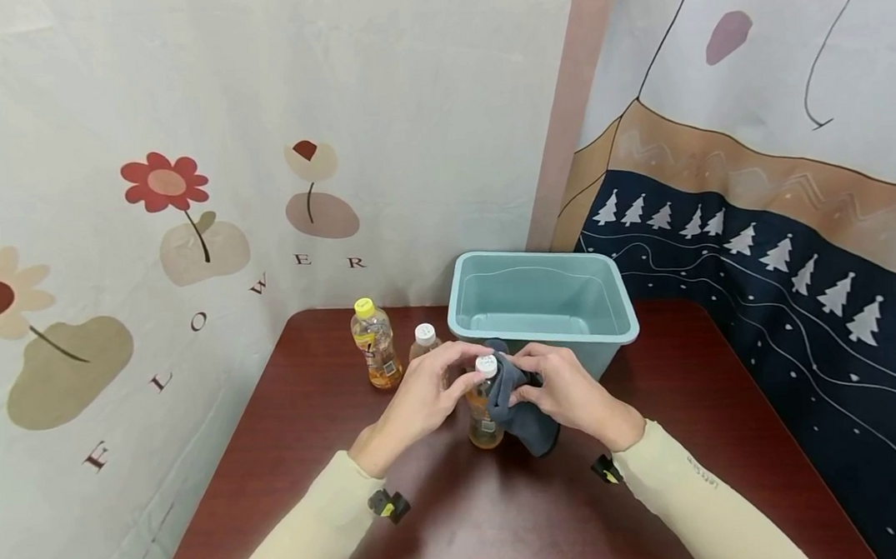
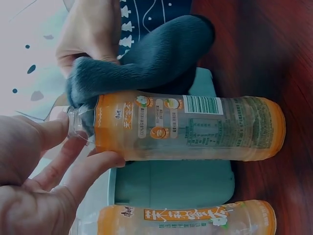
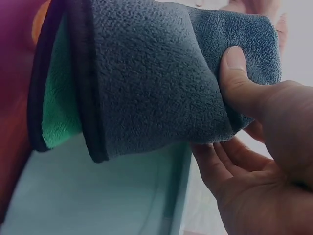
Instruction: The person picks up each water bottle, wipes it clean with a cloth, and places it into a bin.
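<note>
My left hand [image 1: 426, 389] pinches the neck of a clear plastic bottle [image 1: 486, 432] by its white cap [image 1: 486, 365]. The bottle stands upright on the table in the head view; its orange label with a barcode [image 2: 203, 105] shows in the left wrist view. A folded grey-blue towel [image 1: 535, 430] hangs from my right hand [image 1: 569, 391], gripped between thumb and fingers. Up at the bottle's shoulder, the towel lies against its side. From the right wrist, the towel [image 3: 146, 83] displays a dark hem and a green inner face.
Behind my left hand stands another white-capped bottle [image 1: 425, 337], partly hidden. Farther left is a yellow-capped bottle [image 1: 376, 341] with some amber liquid low inside. A light teal plastic bin [image 1: 544, 339] sits at the table's back, beyond the towel. Printed fabric [image 1: 425, 105] hangs behind the dark red table [image 1: 290, 453].
</note>
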The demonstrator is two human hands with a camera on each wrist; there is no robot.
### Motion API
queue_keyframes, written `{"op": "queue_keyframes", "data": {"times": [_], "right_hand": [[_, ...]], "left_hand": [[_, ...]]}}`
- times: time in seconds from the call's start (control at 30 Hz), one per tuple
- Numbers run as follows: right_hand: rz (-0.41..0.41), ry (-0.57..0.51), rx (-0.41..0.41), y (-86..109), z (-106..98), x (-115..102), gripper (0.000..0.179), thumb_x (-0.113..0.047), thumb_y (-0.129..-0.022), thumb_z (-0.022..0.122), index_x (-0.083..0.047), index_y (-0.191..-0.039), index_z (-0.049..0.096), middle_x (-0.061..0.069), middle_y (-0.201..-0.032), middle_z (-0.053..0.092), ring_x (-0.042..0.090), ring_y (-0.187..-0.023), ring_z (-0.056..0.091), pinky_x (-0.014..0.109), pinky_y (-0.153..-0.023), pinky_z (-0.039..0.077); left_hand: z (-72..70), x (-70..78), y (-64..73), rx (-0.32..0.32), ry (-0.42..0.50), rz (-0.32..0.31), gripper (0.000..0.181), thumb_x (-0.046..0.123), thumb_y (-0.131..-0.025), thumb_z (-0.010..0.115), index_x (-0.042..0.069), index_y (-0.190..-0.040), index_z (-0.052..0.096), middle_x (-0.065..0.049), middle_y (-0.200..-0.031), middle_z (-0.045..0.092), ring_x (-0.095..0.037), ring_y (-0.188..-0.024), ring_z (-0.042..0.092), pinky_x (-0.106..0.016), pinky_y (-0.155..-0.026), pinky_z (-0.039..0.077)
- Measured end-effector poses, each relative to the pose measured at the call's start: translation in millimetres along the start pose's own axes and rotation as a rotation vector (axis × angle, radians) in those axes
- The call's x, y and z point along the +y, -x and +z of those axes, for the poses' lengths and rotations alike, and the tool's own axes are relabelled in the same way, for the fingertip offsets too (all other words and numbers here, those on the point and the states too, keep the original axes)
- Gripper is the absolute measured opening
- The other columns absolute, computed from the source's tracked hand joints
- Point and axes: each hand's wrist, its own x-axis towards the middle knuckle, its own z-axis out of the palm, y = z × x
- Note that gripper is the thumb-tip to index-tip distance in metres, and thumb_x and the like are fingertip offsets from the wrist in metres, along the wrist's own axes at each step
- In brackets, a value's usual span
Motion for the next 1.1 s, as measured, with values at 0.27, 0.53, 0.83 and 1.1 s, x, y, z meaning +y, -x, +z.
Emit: {"op": "queue_keyframes", "data": {"times": [0.27,0.53,0.83,1.1], "right_hand": [[0.010,0.046,-0.086,7.1,21.4,18.5,0.045,-0.004,-0.093,0.098,-0.003,-0.136,0.086,0.006,-0.115,0.085,0.020,-0.106,0.083,0.030,-0.087,0.070],[0.010,0.045,-0.177,10.7,45.9,33.3,0.037,-0.002,-0.096,0.095,-0.004,-0.132,0.087,0.006,-0.111,0.082,0.019,-0.104,0.081,0.026,-0.083,0.066],[0.016,0.036,-0.267,15.6,67.9,47.6,0.032,-0.003,-0.097,0.094,-0.009,-0.128,0.088,0.002,-0.107,0.083,0.017,-0.104,0.081,0.023,-0.081,0.063],[0.065,0.006,-0.256,16.1,69.2,49.1,0.031,0.000,-0.096,0.093,-0.013,-0.124,0.089,-0.002,-0.106,0.087,0.009,-0.100,0.079,0.022,-0.078,0.058]], "left_hand": [[-2.2,-0.2,-0.8,-0.022,0.002,0.008,0.032,0.015,-0.109,0.083,0.016,-0.142,0.079,-0.001,-0.138,0.084,-0.022,-0.123,0.082,-0.039,-0.103,0.069],[-3.7,0.5,-1.4,-0.047,0.017,0.004,0.034,0.014,-0.111,0.081,0.011,-0.144,0.076,-0.003,-0.140,0.082,-0.021,-0.120,0.081,-0.038,-0.102,0.069],[-3.0,1.7,-2.8,-0.041,0.008,0.019,0.031,0.014,-0.111,0.081,0.014,-0.142,0.076,-0.002,-0.137,0.082,-0.019,-0.118,0.082,-0.034,-0.099,0.068],[-2.2,0.8,0.3,-0.061,0.022,-0.001,0.031,0.014,-0.112,0.080,0.016,-0.142,0.076,-0.002,-0.137,0.082,-0.020,-0.118,0.083,-0.036,-0.099,0.069]]}}
